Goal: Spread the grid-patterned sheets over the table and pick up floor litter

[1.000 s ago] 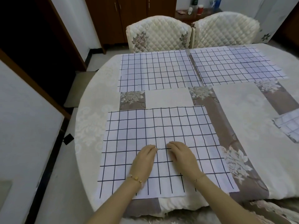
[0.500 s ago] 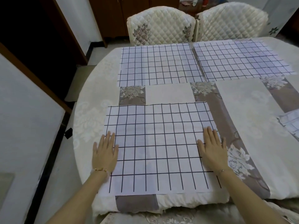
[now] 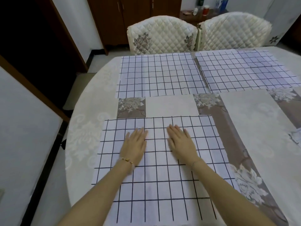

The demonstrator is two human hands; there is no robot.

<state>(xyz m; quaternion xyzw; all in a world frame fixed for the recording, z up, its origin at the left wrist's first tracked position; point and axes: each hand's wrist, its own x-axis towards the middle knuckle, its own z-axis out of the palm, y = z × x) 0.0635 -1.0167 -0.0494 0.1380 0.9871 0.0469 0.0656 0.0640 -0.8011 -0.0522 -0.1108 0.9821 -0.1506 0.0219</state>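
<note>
I have both palms flat on the near grid-patterned sheet point(image 3: 156, 168), which lies at the near edge of the tabletop point(image 3: 91, 128), its front margin reaching or slightly past that edge. My left hand point(image 3: 135, 145) and right hand point(image 3: 180, 144) sit side by side near the sheet's middle, fingers point(image 3: 175, 129) stretched out and pressed down, grasping nothing. To do this smoothing well, I would press lightly and sweep outward from the centre toward the left and right edges, so air and creases run off the sides without dragging the sheet askew. The sheet reads as close to square, perhaps a little longer front to back, though the wide lens makes that hard to judge; its grid lines run roughly square to the near edge. Two more grid sheets point(image 3: 161, 75) point(image 3: 244, 69) lie along the far edge, in front of the quilted chairs point(image 3: 161, 33). A fourth piece point(image 3: 295, 137) shows at the right edge. I see no floor litter from here.
</note>
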